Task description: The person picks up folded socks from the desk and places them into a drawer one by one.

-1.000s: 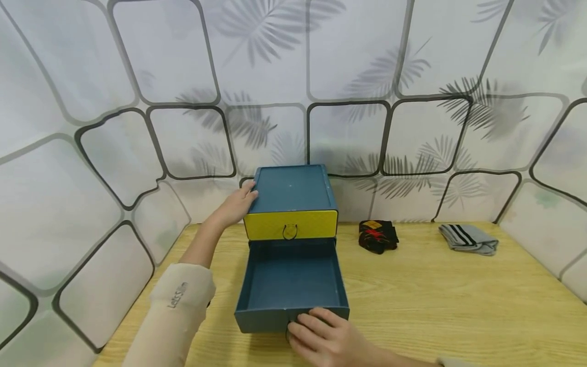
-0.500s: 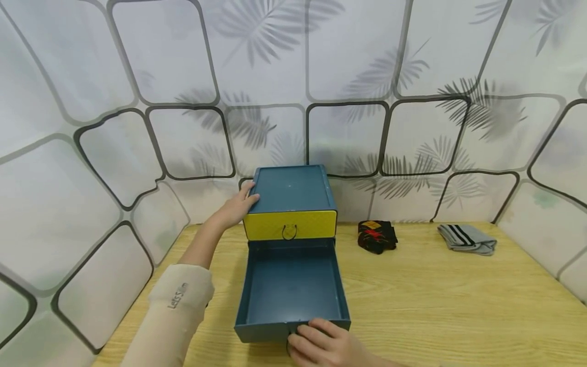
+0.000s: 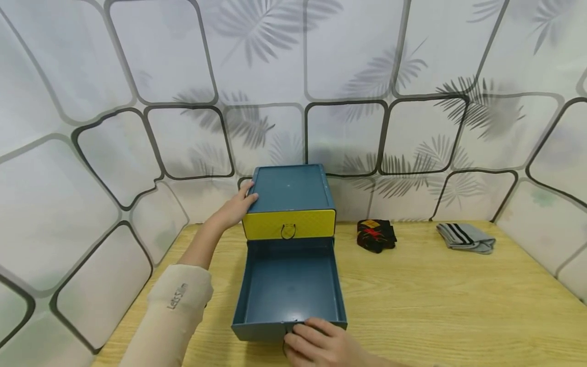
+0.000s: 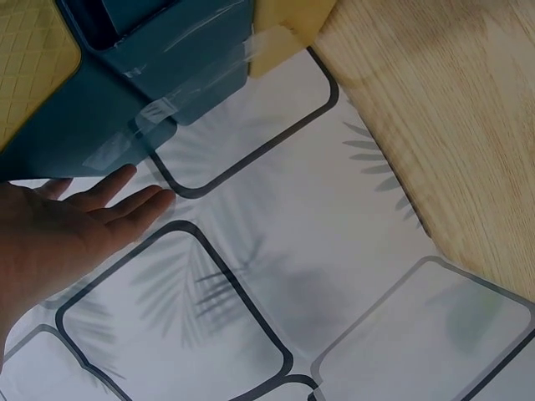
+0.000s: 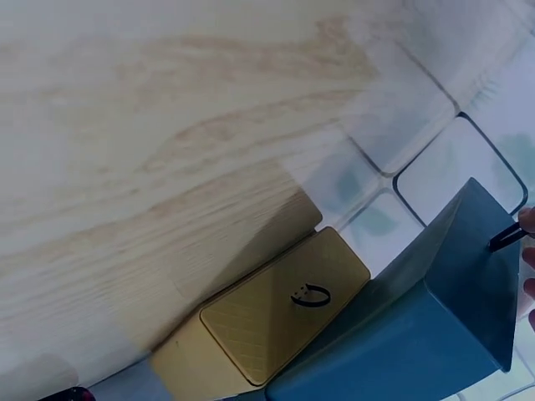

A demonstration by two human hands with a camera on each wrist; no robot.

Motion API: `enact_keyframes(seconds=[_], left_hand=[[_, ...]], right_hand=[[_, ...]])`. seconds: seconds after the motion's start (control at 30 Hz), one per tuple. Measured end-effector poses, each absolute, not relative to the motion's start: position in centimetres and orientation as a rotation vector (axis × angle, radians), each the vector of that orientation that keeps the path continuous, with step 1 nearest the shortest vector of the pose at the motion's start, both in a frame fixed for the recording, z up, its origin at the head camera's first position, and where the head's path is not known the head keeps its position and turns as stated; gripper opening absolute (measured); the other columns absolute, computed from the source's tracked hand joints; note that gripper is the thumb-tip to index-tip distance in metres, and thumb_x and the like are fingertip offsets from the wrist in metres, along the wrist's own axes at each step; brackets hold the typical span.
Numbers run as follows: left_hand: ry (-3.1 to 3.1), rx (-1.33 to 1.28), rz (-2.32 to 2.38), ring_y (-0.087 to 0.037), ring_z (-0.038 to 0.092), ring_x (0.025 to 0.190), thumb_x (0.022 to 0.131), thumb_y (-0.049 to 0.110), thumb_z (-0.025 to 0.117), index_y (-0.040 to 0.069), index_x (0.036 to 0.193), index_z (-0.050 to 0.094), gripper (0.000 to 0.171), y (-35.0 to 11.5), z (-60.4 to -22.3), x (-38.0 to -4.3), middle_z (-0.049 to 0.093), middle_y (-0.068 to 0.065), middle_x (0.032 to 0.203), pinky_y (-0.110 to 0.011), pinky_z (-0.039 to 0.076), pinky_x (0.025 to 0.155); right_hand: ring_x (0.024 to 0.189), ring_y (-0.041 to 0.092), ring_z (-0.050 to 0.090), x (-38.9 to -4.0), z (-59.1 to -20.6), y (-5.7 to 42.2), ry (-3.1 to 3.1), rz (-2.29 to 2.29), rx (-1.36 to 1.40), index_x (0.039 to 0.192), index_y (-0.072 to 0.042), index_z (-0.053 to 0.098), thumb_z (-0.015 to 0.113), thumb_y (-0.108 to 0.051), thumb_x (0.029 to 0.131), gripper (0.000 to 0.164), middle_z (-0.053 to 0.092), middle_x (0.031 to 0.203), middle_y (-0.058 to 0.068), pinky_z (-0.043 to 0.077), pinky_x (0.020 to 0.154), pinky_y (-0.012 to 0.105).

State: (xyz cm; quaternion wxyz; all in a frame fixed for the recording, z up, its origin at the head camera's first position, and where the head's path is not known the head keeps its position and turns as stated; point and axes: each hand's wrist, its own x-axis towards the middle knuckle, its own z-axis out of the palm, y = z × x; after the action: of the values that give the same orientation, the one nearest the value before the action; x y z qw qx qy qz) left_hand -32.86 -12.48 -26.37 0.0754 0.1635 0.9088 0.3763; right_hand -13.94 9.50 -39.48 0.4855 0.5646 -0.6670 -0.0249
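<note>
Well, my right hand (image 3: 323,344) is at the front of the lower drawer (image 3: 291,290), its fingers bent and holding the dark loop handle (image 5: 504,239), which the right wrist view shows at its edge. That drawer juts out toward me from beneath the yellow-fronted upper drawer (image 3: 263,226), which sits pushed in with a thin black loop (image 3: 288,238) on its face. My left hand (image 3: 235,208) grips nothing; its fingers lie extended and spread against the left upper edge of the blue cabinet (image 3: 290,188). A pale sleeve (image 3: 169,316) with dark lettering covers part of that arm. To the right, toward the back of the wooden table (image 3: 412,290), lies a folded black cloth (image 3: 367,239) with red and orange marks, and farther right a folded grey cloth (image 3: 477,239) with black stripes. Behind is a leaf-patterned wall (image 3: 344,132).
</note>
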Motion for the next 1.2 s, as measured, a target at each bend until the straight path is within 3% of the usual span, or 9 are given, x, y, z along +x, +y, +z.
enact_keyframes(seconds=[0.33,0.57,0.7,0.83,1.0,1.2], left_hand=[[2.694,0.489,1.166,-0.042,0.014,0.133,0.102,0.031,0.024,0.013,0.149,-0.003,0.056,-12.4,-26.4,-32.9,0.003,-0.021,0.150,-0.054,0.018,0.103],[2.681,0.486,1.172,-0.041,0.012,0.133,0.103,0.031,0.023,0.014,0.149,-0.004,0.057,-12.4,-26.4,-32.9,0.001,-0.020,0.151,-0.054,0.017,0.103],[2.678,0.491,1.176,-0.041,0.012,0.133,0.103,0.030,0.023,0.013,0.149,-0.004,0.056,-12.4,-26.4,-32.9,0.001,-0.020,0.151,-0.054,0.016,0.104],[2.673,0.478,1.184,-0.042,0.014,0.133,0.103,0.031,0.023,0.015,0.149,-0.005,0.056,-12.5,-26.4,-32.9,0.001,-0.020,0.150,-0.054,0.018,0.103],[2.662,0.453,1.201,-0.042,0.013,0.133,0.103,0.032,0.023,0.016,0.149,-0.006,0.057,-12.7,-26.3,-32.6,0.000,-0.019,0.151,-0.054,0.018,0.103],[2.626,0.470,1.238,-0.040,0.011,0.134,0.103,0.032,0.023,0.016,0.149,-0.006,0.057,-12.5,-26.3,-32.6,-0.003,-0.017,0.151,-0.053,0.018,0.104]], right_hand=[[0.086,0.009,0.058,-13.7,-38.8,9.3,-1.638,-0.074,1.350,0.088,-0.020,0.070,0.038,-0.018,0.100,0.035,0.065,0.095,-0.003,0.047,0.077,0.023],[0.085,0.016,0.060,-14.5,-35.0,10.5,-1.648,0.136,1.259,0.082,-0.016,0.071,0.047,-0.026,0.096,0.030,0.065,0.095,0.003,0.048,0.075,0.029],[0.083,0.024,0.059,-18.1,-31.3,13.5,-1.670,0.262,1.084,0.084,-0.009,0.071,0.050,-0.022,0.093,0.026,0.065,0.095,0.009,0.048,0.070,0.035],[0.083,0.028,0.056,-23.9,-29.9,18.3,-1.858,0.376,0.819,0.093,-0.004,0.069,0.058,-0.014,0.086,0.016,0.063,0.094,0.010,0.047,0.067,0.040],[0.084,0.034,0.055,-30.4,-32.3,23.8,-2.347,0.427,0.478,0.101,0.000,0.064,0.063,-0.009,0.083,0.020,0.061,0.096,0.017,0.046,0.070,0.047],[0.091,0.046,0.051,-33.7,-37.0,27.5,-2.859,0.451,0.263,0.112,0.009,0.054,0.058,-0.014,0.089,0.033,0.050,0.109,0.032,0.043,0.073,0.055]])
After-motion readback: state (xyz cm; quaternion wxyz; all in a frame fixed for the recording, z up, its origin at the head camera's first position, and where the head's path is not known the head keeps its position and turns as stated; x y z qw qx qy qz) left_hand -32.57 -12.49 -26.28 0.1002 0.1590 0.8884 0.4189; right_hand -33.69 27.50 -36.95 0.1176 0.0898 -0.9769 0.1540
